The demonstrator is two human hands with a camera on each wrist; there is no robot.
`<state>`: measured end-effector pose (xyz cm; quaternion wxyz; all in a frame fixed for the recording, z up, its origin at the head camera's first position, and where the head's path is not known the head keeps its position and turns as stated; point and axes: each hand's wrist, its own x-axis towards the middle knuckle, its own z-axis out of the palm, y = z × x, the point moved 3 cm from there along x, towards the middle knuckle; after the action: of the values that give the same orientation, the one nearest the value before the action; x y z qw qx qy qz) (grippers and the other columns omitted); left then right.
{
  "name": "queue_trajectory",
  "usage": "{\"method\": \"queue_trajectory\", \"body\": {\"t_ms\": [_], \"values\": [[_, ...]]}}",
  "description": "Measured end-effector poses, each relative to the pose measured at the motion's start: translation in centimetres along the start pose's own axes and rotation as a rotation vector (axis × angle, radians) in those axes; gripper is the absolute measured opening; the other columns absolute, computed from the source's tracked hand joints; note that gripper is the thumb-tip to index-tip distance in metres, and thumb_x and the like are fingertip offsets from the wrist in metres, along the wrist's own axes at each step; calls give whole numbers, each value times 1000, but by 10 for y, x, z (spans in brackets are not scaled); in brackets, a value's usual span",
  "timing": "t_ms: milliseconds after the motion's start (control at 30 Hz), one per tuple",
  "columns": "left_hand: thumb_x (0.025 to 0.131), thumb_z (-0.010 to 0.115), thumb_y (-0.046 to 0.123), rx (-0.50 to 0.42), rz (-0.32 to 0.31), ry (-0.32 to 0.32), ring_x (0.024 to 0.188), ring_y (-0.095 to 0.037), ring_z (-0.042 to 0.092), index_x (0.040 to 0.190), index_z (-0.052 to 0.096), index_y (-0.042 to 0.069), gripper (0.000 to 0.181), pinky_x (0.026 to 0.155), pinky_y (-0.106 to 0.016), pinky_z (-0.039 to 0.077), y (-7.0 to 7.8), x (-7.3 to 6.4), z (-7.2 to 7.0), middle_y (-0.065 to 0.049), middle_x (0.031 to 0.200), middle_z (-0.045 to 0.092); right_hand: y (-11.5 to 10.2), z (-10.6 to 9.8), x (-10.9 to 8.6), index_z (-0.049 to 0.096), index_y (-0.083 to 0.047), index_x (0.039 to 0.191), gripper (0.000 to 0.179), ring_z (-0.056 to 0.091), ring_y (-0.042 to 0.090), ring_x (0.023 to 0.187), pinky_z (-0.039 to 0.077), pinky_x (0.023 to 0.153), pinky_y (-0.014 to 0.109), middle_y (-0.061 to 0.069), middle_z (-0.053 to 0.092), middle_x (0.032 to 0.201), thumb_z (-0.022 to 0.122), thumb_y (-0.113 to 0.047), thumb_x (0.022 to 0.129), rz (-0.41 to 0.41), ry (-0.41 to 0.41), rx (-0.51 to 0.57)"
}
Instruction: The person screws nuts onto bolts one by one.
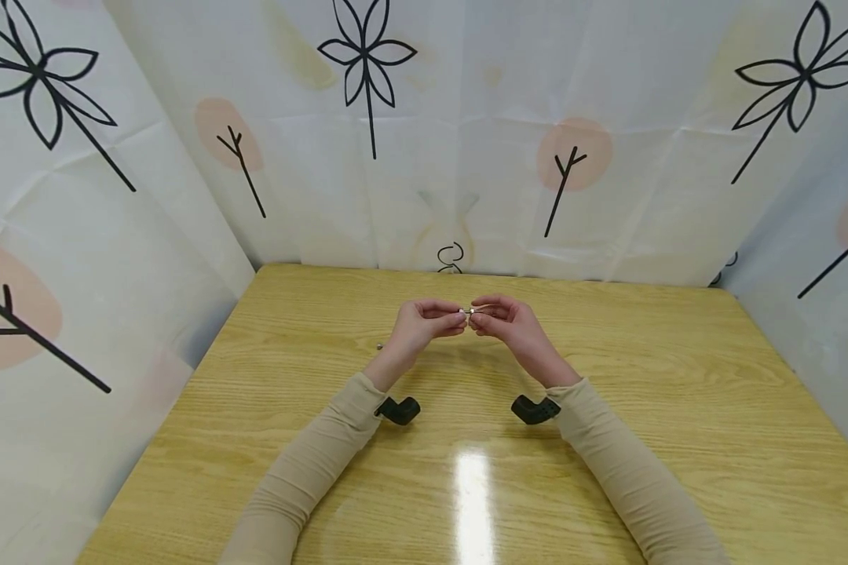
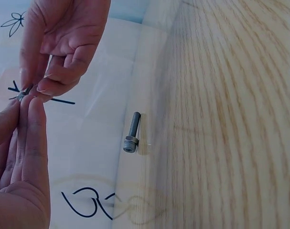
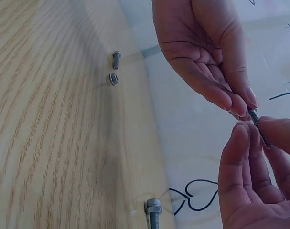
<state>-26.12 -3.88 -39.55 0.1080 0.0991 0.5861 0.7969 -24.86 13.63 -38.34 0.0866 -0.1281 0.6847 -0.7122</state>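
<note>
Fingertips of both hands meet over one small metal bolt (image 1: 467,311), raised above the table. My left hand (image 1: 424,326) pinches one end of it between thumb and fingers. At the other end, my right hand (image 1: 514,326) grips it the same way. Its threaded shank (image 3: 254,116) shows between the fingertips in the right wrist view. Fingers cover much of it, so I cannot tell whether a nut is on it. Another bolt with a nut on it (image 2: 131,136) is on the table, head toward the left wrist camera.
In the right wrist view, a loose bolt (image 3: 116,59) lies beside a nut (image 3: 113,79), and a bolt with a nut (image 3: 154,210) shows at the bottom edge. A small metal piece (image 1: 379,346) sits left of my left wrist. Patterned cloth (image 1: 459,173) encloses the wooden table (image 1: 643,392).
</note>
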Motion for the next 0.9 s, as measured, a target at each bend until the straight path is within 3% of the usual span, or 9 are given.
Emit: {"method": "queue_trajectory", "body": {"t_ms": [133,300,467,600,733,900], "values": [[85,70,-1,4,-4,-10,83,-25,70,103,68,-9,19,88,-47,55,0,0,0,-19,91,70,0,0,1,58,10,116,31,64,21,87,54,89,47,18,65,99,63,-10,94,-16,1,-32],[86,69,-2,5,-9,-23,86,-26,70,103,68,-10,19,90,-51,53,0,-1,1,-19,93,70,1,0,2,60,8,112,32,64,20,80,55,85,48,17,66,93,62,-20,96,41,17,-75],[86,69,-3,2,-7,-13,84,-25,70,103,67,-11,19,89,-50,54,0,0,1,-19,92,70,2,0,1,53,11,123,36,64,18,84,51,91,54,14,66,98,62,-10,95,13,-17,-22],[86,69,-3,2,-3,-11,85,-24,70,103,67,-11,19,87,-47,56,1,1,1,-19,92,70,1,0,1,56,11,119,31,65,17,85,51,91,53,12,67,97,62,-8,95,-16,-27,-25],[86,68,-3,8,1,-12,85,-25,70,104,66,-12,20,88,-48,55,1,0,2,-19,93,70,-1,0,2,60,9,113,30,64,18,81,55,84,49,17,66,94,60,-16,97,19,-13,-80],[86,68,-4,15,3,-3,84,-25,70,104,65,-14,21,87,-48,55,0,0,0,-19,91,70,-1,0,1,54,11,122,35,63,26,88,54,87,50,24,63,103,59,-12,97,36,-26,-82]]}}
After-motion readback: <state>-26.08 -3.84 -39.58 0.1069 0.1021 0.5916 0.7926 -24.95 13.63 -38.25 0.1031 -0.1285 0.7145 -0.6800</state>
